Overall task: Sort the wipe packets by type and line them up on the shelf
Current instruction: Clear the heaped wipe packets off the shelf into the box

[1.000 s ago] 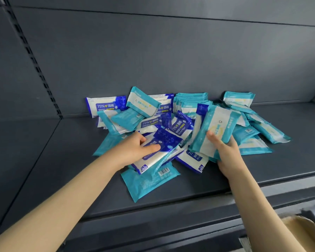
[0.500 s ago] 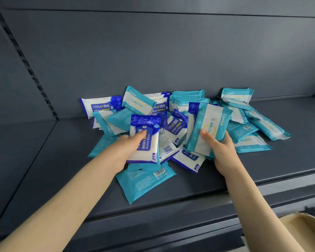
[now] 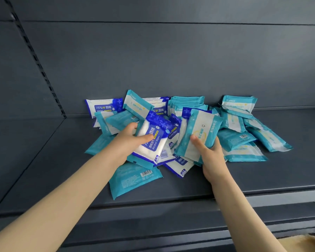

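Observation:
A mixed heap of wipe packets lies in the middle of the dark grey shelf [image 3: 44,171]. Some are dark blue and white alcohol wipe packets, others teal and white. My left hand [image 3: 129,140] grips a blue alcohol wipe packet [image 3: 153,142], thumb on its face, lifted above the heap. My right hand [image 3: 210,155] grips a teal packet [image 3: 198,133] from below, holding it upright just right of the blue one. A teal packet [image 3: 135,179] lies face down at the front of the heap. Another blue packet [image 3: 104,107] leans on the back wall at the left.
A stack of teal packets [image 3: 187,101] stands against the back wall. More teal packets [image 3: 265,137] spread to the right. The shelf's front lip [image 3: 171,202] runs below the heap. A tan object [image 3: 305,242] shows at the bottom right corner.
My left hand picked the blue alcohol wipe packet out of the heap and raised it, turning it upright. My right hand kept its teal packet and shifted slightly left.

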Motion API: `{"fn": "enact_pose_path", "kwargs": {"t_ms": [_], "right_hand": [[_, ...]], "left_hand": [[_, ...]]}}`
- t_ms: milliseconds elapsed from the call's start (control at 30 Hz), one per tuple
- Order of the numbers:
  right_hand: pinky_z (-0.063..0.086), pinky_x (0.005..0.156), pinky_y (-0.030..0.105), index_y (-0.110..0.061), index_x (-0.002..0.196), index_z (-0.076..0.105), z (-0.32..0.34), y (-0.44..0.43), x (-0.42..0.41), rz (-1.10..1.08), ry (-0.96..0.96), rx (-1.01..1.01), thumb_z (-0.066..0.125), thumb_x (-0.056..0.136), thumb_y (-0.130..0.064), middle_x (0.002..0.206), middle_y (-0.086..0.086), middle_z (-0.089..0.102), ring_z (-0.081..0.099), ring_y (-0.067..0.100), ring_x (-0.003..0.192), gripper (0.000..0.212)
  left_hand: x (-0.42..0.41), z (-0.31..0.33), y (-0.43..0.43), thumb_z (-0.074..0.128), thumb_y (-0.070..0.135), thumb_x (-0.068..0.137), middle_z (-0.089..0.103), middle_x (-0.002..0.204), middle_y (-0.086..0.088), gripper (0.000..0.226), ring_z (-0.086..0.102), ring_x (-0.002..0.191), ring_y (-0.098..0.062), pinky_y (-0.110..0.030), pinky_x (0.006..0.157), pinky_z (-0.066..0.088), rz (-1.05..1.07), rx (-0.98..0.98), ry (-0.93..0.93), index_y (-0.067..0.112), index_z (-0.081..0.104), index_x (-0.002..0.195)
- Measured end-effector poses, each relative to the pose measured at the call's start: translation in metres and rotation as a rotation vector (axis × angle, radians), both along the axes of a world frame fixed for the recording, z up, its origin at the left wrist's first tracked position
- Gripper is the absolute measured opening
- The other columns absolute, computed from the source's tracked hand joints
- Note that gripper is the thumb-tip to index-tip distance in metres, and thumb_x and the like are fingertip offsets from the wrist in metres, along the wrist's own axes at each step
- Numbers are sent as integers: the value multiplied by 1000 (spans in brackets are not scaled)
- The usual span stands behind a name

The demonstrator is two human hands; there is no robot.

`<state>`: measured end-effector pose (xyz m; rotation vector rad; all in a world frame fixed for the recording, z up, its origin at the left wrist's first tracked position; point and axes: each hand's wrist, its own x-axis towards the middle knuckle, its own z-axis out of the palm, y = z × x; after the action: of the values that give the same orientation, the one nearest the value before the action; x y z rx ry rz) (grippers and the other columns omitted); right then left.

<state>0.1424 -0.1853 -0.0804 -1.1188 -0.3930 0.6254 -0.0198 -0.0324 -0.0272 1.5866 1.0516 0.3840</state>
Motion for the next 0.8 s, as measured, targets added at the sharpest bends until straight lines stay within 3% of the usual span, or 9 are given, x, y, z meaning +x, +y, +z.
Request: {"fn": "enact_pose_path", "kwargs": {"t_ms": [167,233,367,533,600,700,800], "right_hand": [[59,73,28,-15,131,53,3,-3,3,23,65,41,73,83,-18,116,-1,73,71,17,101,52],[60,75,31,-16,129,53,4,-5,4,38,80,42,71,86,-15,117,0,72,71,19,102,47],[60,74,31,-15,128,54,6,-10,2,29,68,29,71,88,-14,113,-2,73,72,18,100,44],[60,79,35,-14,128,58,11,-20,-5,34,117,67,67,93,-20,116,0,73,71,20,103,37],[60,81,39,-16,125,60,11,-27,-8,40,171,20,67,93,-23,112,0,74,72,20,100,33],[60,77,36,-21,114,66,5,-34,-14,64,103,-149,71,90,-23,107,0,75,74,18,93,24],[57,90,43,-23,105,69,0,-26,-27,53,-30,-372,81,81,-34,112,2,74,72,20,97,30]], "left_hand": [[-5,16,-8,75,26,85,66,103,10,53,70,79,-4,-19,59,52,30,145,-167,38,40,124],[-16,27,-6,78,25,82,70,100,9,58,72,82,-8,-25,68,55,63,142,-200,38,42,125],[-51,49,4,85,32,71,75,105,-4,56,72,96,-22,-38,88,55,-76,79,-14,14,63,119],[-60,30,3,81,27,79,75,105,-5,41,72,97,-23,-41,90,56,-236,37,250,11,68,113],[-58,16,4,77,32,81,76,102,-3,41,73,93,-22,-43,89,57,-219,39,272,13,66,115],[-60,5,10,77,42,80,75,105,-1,46,73,94,-22,-48,92,56,-226,18,274,19,62,117],[-60,3,11,72,45,84,72,111,2,44,72,97,-18,-44,92,56,-302,41,263,25,57,120]]}}
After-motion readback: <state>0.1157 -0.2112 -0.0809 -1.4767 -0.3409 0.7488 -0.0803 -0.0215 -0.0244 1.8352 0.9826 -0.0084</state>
